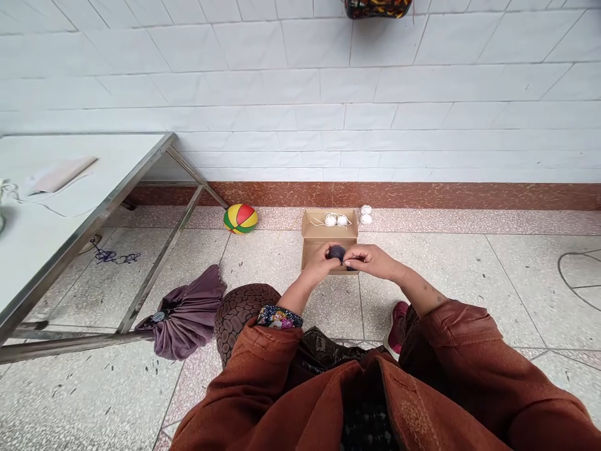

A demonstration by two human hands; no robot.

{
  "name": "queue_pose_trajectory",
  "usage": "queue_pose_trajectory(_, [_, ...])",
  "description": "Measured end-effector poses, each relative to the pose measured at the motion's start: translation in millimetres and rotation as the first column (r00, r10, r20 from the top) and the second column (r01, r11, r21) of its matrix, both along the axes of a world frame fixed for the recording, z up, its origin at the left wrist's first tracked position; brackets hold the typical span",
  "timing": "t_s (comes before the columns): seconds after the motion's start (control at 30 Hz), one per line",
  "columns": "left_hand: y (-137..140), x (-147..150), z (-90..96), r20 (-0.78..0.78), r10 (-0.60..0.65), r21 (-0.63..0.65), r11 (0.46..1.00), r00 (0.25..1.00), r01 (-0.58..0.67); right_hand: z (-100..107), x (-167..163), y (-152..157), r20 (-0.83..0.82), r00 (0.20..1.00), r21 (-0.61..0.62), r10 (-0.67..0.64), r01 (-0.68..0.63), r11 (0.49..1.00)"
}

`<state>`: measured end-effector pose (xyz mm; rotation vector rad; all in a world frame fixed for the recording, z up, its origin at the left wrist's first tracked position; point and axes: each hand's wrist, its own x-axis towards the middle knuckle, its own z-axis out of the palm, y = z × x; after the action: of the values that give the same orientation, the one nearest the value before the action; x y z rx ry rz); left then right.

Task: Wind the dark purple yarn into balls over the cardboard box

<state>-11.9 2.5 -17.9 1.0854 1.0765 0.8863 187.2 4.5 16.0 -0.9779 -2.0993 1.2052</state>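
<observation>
On my feed I have a speckled terrazzo floor point(436, 288). It carries an open cardboard box point(312, 248), two white yarn balls point(365, 219) just right of the box, a red, yellow and green ball point(241, 219), and a tangle of dark blue string point(107, 255) beneath the metal-framed bench point(122, 150). I see a flat pinkish item point(66, 174), too unclear to name, on the bench's white top.

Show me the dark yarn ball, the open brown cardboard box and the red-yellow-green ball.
Dark yarn ball point(337, 252), head view: its rounded side.
Open brown cardboard box point(329, 237), head view: its middle fold.
Red-yellow-green ball point(241, 219), head view: its visible middle.
</observation>
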Motion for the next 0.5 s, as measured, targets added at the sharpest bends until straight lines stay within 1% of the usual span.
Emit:
queue_pose_trajectory(0.03, [-1.0, 0.6, -0.7, -0.028, -0.067, 0.014, 0.998, 0.997, 0.068, 1.2, -0.3, 0.3, -0.035, 0.999, -0.015, -0.008, 0.007, 1.0])
queue_pose_trajectory(0.07, [-2.5, 1.3, -0.5, -0.019, -0.14, 0.025, 0.99, 0.99, 0.141, 1.5, -0.3, 1.1, -0.067, 0.997, -0.026, -0.025, 0.023, 0.999])
queue_pose_trajectory(0.1, [-4.4, 2.1, 0.7, 0.026, -0.212, 0.037, 0.977, 0.977, 0.211, 0.7, 0.0, 2.5, -0.09, 0.995, -0.034, -0.053, 0.05, 0.998])
queue_pose_trajectory(0.17, [-9.0, 3.3, 5.9, 0.167, -0.331, 0.068, 0.944, 0.929, 0.324, -3.7, 1.4, 6.5, -0.095, 0.986, -0.044, -0.137, 0.133, 0.99])
queue_pose_trajectory(0.2, [-11.2, 3.5, 9.4, 0.239, -0.367, 0.081, 0.93, 0.899, 0.358, -7.1, 2.4, 8.9, -0.075, 0.979, -0.042, -0.188, 0.185, 0.982])
queue_pose_trajectory(0.23, [-13.1, 3.5, 12.8, 0.298, -0.377, 0.075, 0.925, 0.877, 0.372, -10.8, 3.4, 11.2, -0.043, 0.97, -0.03, -0.241, 0.24, 0.97])
queue_pose_trajectory(0.3, [-15.1, 2.7, 18.1, 0.386, -0.332, 0.029, 0.937, 0.861, 0.349, -18.1, 5.4, 14.8, 0.036, 0.946, 0.024, -0.323, 0.322, 0.946])
queue_pose_trajectory(0.37, [-13.9, 1.6, 19.1, 0.442, -0.211, -0.051, 0.964, 0.872, 0.259, -23.5, 6.7, 15.9, 0.106, 0.932, 0.08, -0.347, 0.34, 0.937])
queue_pose_trajectory(0.43, [-9.9, 0.3, 15.9, 0.473, -0.043, -0.141, 0.982, 0.88, 0.124, -26.4, 6.6, 14.1, 0.169, 0.932, 0.11, -0.32, 0.305, 0.946])
queue_pose_trajectory(0.5, [-4.3, -1.1, 9.8, 0.474, 0.12, -0.222, 0.975, 0.872, -0.013, -27.3, 4.8, 10.1, 0.227, 0.939, 0.127, -0.258, 0.235, 0.964])
